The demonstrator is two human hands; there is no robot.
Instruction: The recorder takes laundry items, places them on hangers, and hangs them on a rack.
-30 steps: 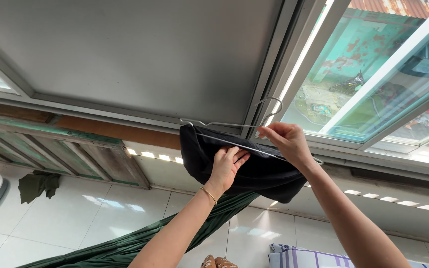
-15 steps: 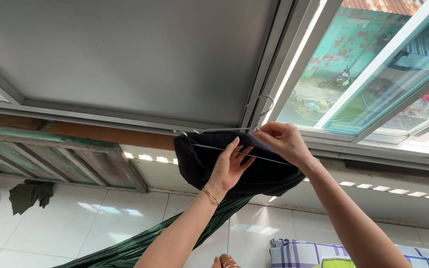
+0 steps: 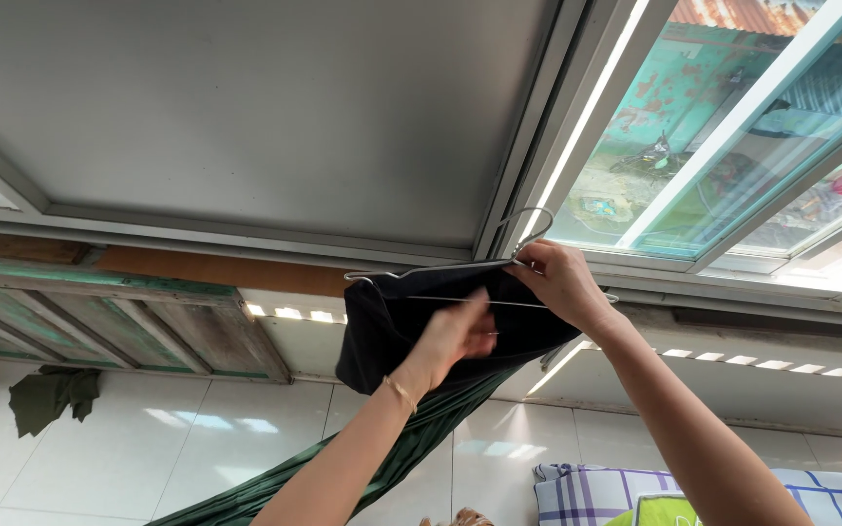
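- The wire hanger (image 3: 460, 278) lies with its long axis almost level, running from its left tip near the wooden beam (image 3: 216, 273) across to the right hand (image 3: 562, 282); its hook (image 3: 530, 226) curls upward just beside the pale window frame (image 3: 538, 146), and whether hook and frame touch cannot be told.
- The black garment (image 3: 392, 331) is draped over the hanger's lower wire and hangs below it, so the cloth sits down and to the left of the right hand's grip, and directly in front of the left hand (image 3: 455, 336).
- The right hand is the nearer one to the hook; its grip is closed around the hanger's neck and right shoulder, fingers curled over the wire and pinching it along with the upper edge of the cloth.
- The left hand reaches up from below, a thin bracelet (image 3: 401, 394) at the wrist; it is blurred, its fingers only partly bent, pressed against the front of the garment just under the lower wire; whether it truly pinches the cloth or merely touches it cannot be told.
- Below and behind the arms a green hammock (image 3: 411, 448) slopes down to the left along the white tiled wall (image 3: 197, 438); a checked pillow (image 3: 577, 492) sits at the lower right, well apart from both hands.
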